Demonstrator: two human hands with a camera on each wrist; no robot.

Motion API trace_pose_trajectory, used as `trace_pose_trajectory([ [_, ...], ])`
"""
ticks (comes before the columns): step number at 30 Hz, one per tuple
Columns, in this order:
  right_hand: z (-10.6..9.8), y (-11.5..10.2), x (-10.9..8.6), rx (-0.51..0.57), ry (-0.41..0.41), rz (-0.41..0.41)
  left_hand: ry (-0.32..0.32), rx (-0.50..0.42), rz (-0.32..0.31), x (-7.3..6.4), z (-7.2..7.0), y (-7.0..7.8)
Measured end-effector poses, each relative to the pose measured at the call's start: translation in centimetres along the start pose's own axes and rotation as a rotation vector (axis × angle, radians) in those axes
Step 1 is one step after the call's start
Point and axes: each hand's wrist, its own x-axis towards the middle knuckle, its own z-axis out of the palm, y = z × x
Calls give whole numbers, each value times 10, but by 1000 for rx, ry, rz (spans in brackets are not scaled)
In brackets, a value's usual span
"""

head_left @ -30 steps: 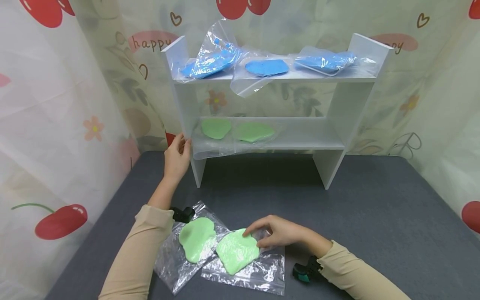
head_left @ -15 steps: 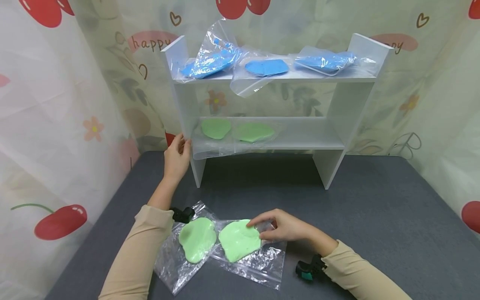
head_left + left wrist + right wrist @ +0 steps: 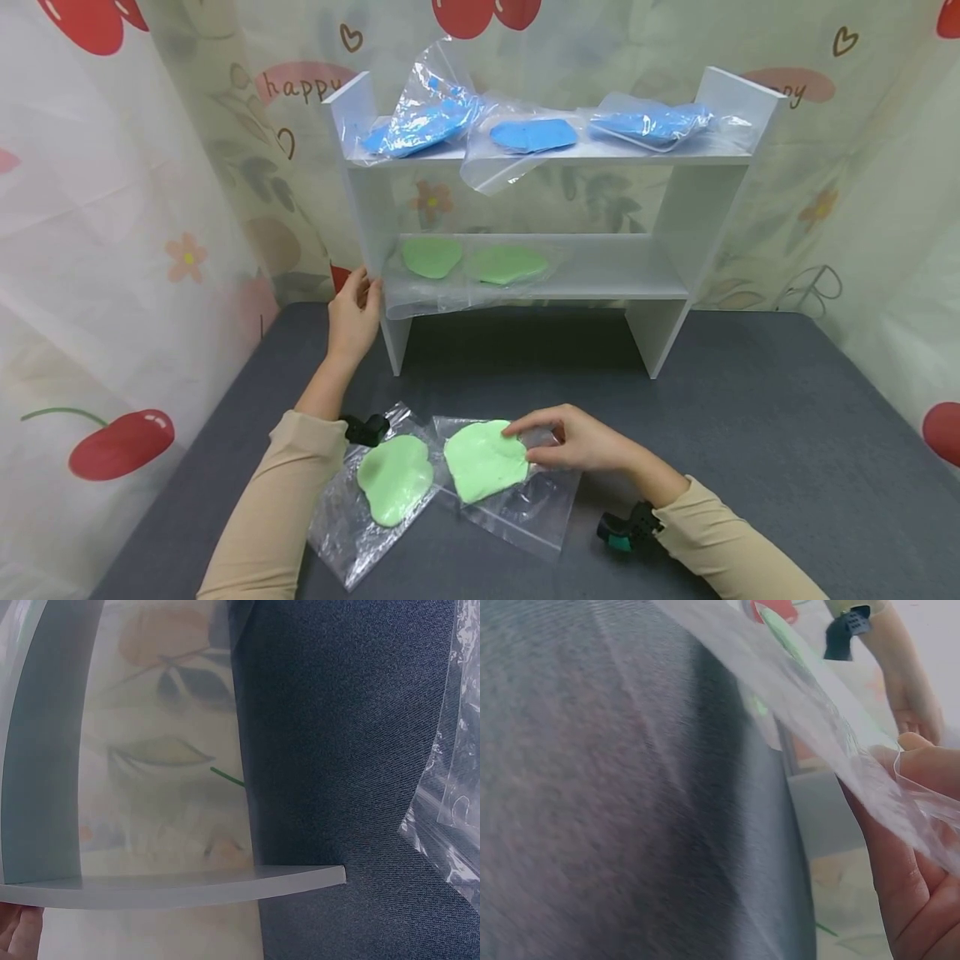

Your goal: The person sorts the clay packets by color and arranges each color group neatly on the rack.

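Note:
In the head view my right hand [image 3: 588,440] pinches the right edge of a clear zip bag [image 3: 517,518] with a flat light-green piece [image 3: 486,460] inside. The right wrist view shows the bag [image 3: 810,697] raised above the table, thumb under it and fingers over it. To its left, a second zip bag [image 3: 341,533] with a similar green piece [image 3: 395,479] lies on the table. My left hand [image 3: 354,321] touches the outer left side panel of a white shelf [image 3: 615,265], its fingers lightly bent. Only fingertips [image 3: 26,934] of that hand show in the left wrist view.
Two bagged green pieces [image 3: 432,257] lie on the left of the middle shelf board. Several clear bags with blue contents [image 3: 534,135] lie along the top board. The dark table [image 3: 750,433] stretches between patterned curtains [image 3: 112,250].
My right hand has moved up and slightly right, toward the shelf, carrying the right-hand green bag with it. The left hand and the other bag stay where they were.

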Motion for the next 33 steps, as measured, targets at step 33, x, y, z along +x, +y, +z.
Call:
trace_pose_trajectory([
  [33, -32, -24, -13, -30, 183, -50, 2, -4, 9, -1, 0, 1],
])
